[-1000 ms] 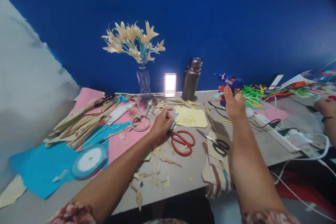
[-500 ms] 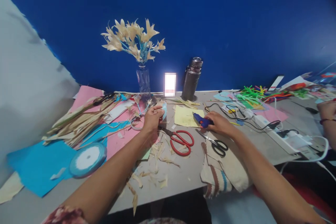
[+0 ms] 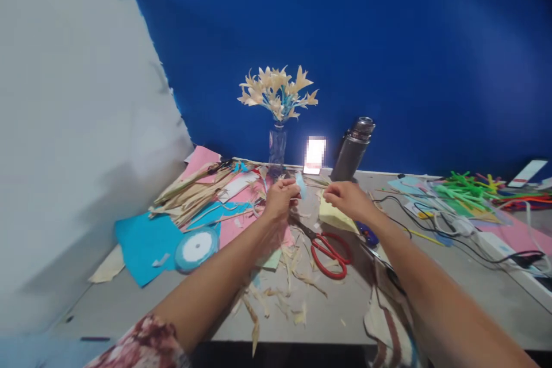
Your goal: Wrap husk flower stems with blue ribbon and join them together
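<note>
My left hand (image 3: 282, 198) is closed on a small light-blue piece (image 3: 301, 186), thin and pale, possibly ribbon; its exact kind is unclear. To its right, above a yellow paper (image 3: 338, 217), my right hand (image 3: 348, 200) hovers with loosely bent fingers apart and nothing visible in them. A blue glue gun (image 3: 366, 234) lies below my right wrist, partly hidden by the forearm. Red-handled scissors (image 3: 330, 256) rest on the table between my arms. Black-handled scissors (image 3: 382, 256) are mostly covered by my right forearm.
Pale handmade flowers (image 3: 278, 89) stand in a clear bottle (image 3: 277, 149) beside a thermos flask (image 3: 352, 149). Leftward lie dried husks (image 3: 190, 195), blue sheets (image 3: 144, 247) and a ribbon spool (image 3: 196, 249). Black cables (image 3: 457, 241) and a power strip (image 3: 513, 259) are at right. Scraps litter the front.
My right hand has let go of the glue gun and moved left towards my left hand. The view has turned left, shifting the scene rightward. My left hand still holds the light-blue piece.
</note>
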Available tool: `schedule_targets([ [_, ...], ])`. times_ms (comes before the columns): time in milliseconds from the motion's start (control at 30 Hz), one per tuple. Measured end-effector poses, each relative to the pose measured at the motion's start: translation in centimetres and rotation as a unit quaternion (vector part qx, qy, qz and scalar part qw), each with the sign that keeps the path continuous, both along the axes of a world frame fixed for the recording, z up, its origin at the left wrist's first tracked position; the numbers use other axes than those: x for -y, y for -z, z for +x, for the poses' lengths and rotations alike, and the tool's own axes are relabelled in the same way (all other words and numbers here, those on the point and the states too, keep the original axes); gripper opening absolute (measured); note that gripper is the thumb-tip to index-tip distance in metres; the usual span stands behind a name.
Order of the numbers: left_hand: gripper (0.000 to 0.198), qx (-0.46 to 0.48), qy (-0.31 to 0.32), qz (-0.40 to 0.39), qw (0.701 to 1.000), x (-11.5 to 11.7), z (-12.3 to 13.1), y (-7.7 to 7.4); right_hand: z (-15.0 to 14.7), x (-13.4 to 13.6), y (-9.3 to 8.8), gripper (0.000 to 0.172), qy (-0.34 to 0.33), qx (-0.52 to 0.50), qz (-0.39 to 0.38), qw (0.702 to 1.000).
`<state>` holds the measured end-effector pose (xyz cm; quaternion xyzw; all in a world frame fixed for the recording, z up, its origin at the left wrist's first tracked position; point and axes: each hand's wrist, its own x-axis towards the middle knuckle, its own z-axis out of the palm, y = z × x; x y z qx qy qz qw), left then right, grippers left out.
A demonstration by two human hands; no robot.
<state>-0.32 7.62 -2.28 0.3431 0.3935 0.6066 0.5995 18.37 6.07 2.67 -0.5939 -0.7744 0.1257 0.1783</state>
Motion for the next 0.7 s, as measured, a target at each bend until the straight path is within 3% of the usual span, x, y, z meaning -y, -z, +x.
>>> schedule_targets([
  [167,0.031,-0.001,-0.077,0.039,0.996,0.0,-7.3,-3.1,-6.9,-3.9,1.6,0.024,-0.005,0.01,-0.015,1.0],
  [333,0.033,-0.011,-0.158,0.051,0.986,1.8,-12.7,-3.3,-10.8,-4.0,3.2,0.025,-0.034,0.005,-0.052,0.998],
  [533,0.036,-0.029,-0.167,0.055,0.984,2.0,-12.9,-1.6,-12.7,-2.9,5.0,0.018,-0.035,-0.011,-0.071,0.997],
  [700,0.033,-0.056,-0.144,0.024,0.988,2.1,-12.4,-0.3,-11.4,-2.7,5.2,0.016,-0.043,-0.11,-0.095,0.988],
])
